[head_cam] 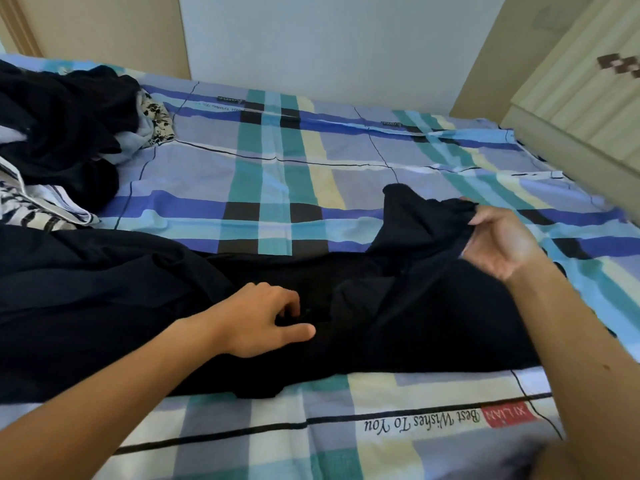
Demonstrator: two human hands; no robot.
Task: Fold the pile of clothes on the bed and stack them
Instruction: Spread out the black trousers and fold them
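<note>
A long black garment (121, 299) lies stretched across the near part of the bed (277, 161), from the left edge to the right. My left hand (263, 320) rests on its middle and pinches a small fold of the black cloth between thumb and fingers. My right hand (498, 240) holds the garment's bunched right end, lifted a little off the sheet. A pile of unfolded clothes (59, 133), mostly black with some white patterned pieces, sits at the far left of the bed.
The bed has a blue, teal and yellow checked sheet with printed words near the front edge. A cream cabinet (581, 98) stands close along the right side. A pale wall (329, 39) runs behind the bed.
</note>
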